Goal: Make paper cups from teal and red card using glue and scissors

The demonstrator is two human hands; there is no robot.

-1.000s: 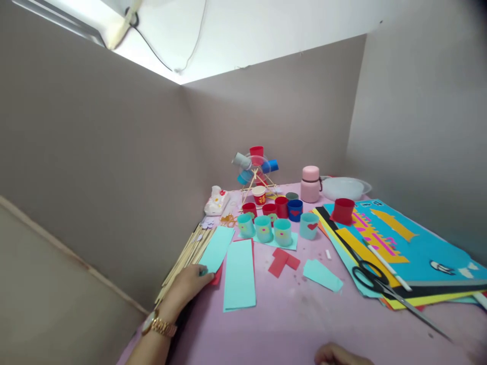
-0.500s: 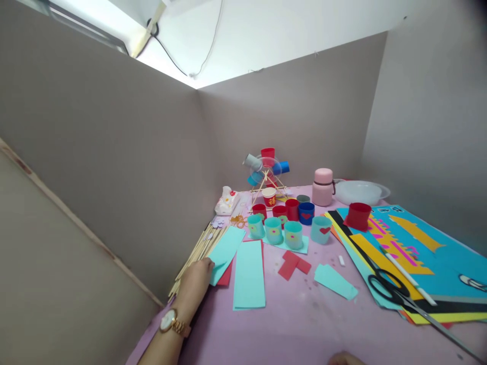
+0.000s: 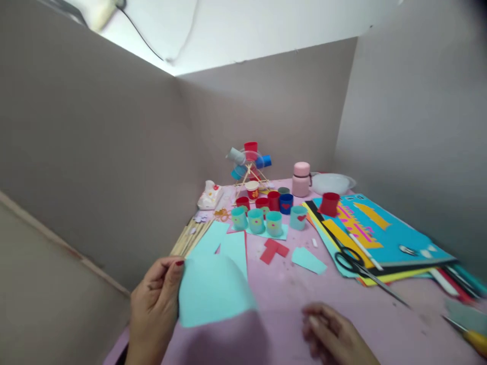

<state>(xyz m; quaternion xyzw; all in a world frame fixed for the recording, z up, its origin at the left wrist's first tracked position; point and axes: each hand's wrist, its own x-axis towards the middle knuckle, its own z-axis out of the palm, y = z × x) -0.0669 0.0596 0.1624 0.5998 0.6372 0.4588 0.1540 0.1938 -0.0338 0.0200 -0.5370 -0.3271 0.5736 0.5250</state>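
My left hand pinches the left edge of a light turquoise sheet of paper, which bends in the air above the pink table. My right hand is at the lower middle, fingers loosely curled and apart, with nothing seen in it. More turquoise paper strips lie just behind the held sheet. Small red paper pieces and a turquoise offcut rest beyond my right hand. Turquoise paper cups with flower shapes stand in a row farther back.
Black-handled scissors lie over stacked coloured paper on the right. At the back are a paper wheel model, a pink flask and a white bowl. Wooden sticks lie along the left partition. A yellow-handled tool is at lower right.
My left hand has lifted the turquoise sheet off the pile and brought it nearer to me. My right hand has come farther into view. The view has turned to the right.
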